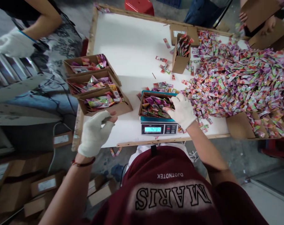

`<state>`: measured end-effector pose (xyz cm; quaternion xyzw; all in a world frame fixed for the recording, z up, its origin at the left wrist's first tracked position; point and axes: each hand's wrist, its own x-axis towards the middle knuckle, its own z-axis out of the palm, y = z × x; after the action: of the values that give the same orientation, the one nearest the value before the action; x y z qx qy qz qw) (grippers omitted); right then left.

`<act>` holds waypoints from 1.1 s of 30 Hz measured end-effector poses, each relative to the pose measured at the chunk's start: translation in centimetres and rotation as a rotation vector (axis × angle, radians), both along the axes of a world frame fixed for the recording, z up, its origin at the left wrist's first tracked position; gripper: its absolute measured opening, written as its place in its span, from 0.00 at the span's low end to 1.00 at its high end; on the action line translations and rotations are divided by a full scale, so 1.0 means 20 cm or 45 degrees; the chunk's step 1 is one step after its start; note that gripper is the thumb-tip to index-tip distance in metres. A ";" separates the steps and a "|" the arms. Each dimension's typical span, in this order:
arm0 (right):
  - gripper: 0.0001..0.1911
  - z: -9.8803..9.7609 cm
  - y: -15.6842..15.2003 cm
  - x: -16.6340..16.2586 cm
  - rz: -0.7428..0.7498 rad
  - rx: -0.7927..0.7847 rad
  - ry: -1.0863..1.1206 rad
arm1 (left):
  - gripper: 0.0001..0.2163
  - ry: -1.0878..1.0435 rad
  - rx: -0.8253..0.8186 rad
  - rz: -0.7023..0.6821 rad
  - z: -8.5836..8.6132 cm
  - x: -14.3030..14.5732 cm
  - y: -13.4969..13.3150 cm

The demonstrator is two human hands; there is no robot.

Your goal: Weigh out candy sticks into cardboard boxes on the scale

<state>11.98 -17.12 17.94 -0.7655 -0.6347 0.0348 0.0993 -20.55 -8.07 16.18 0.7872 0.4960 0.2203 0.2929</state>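
My left hand (95,132), in a white glove with bare fingertips, is near the front side of the nearest filled carton (117,108) on the left. A gap shows between its thumb and fingers, and nothing is in it. My right hand (183,111), gloved too, lies over the right end of a small cardboard box (140,107) full of colourful sachets (156,104). Its thumb and fingers are spread at the sachets and the box rim, with no sachet visibly gripped. The box sits on a digital scale (144,128) with a lit blue display.
Two more filled cartons (70,86) stand behind the nearest one. A large heap of sachets (238,81) covers the right of the white table (130,40). An upright box (179,64) stands at the back. Co-workers' hands (15,43) show at the upper left and upper right.
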 end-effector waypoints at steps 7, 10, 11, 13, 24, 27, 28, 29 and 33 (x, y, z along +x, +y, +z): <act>0.10 0.21 -0.15 0.23 0.056 0.165 0.056 | 0.07 -0.073 0.004 0.007 -0.03 0.00 -0.04; 0.10 0.36 -0.33 0.45 -0.136 0.373 -0.108 | 0.09 -0.087 0.054 -0.032 -0.04 0.04 -0.03; 0.12 0.39 -0.37 0.49 -0.211 0.414 -0.174 | 0.09 -0.083 0.072 -0.046 -0.03 0.06 -0.02; 0.19 0.37 -0.39 0.51 -0.266 0.407 -0.221 | 0.10 -0.082 0.112 -0.078 -0.02 0.12 -0.01; 0.11 -0.06 -0.09 0.02 -0.071 -0.124 -0.174 | 0.11 -0.085 0.133 -0.205 0.04 0.25 -0.03; 0.12 -0.06 -0.09 0.07 -0.070 -0.144 -0.144 | 0.10 -0.092 0.130 -0.194 0.02 0.23 -0.04; 0.12 -0.06 -0.08 0.08 -0.079 -0.157 -0.146 | 0.11 -0.101 0.150 -0.195 0.01 0.24 -0.04; 0.12 -0.07 -0.08 0.09 -0.094 -0.172 -0.147 | 0.11 -0.108 0.182 -0.200 0.01 0.27 -0.05; 0.07 -0.10 -0.05 0.07 -0.142 -0.195 -0.098 | 0.12 -0.077 0.347 -0.390 0.00 0.46 -0.05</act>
<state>13.40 -18.18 16.03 -0.8057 -0.5901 0.0483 0.0177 -11.40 -9.10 16.18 0.8788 0.3271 0.2618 0.2284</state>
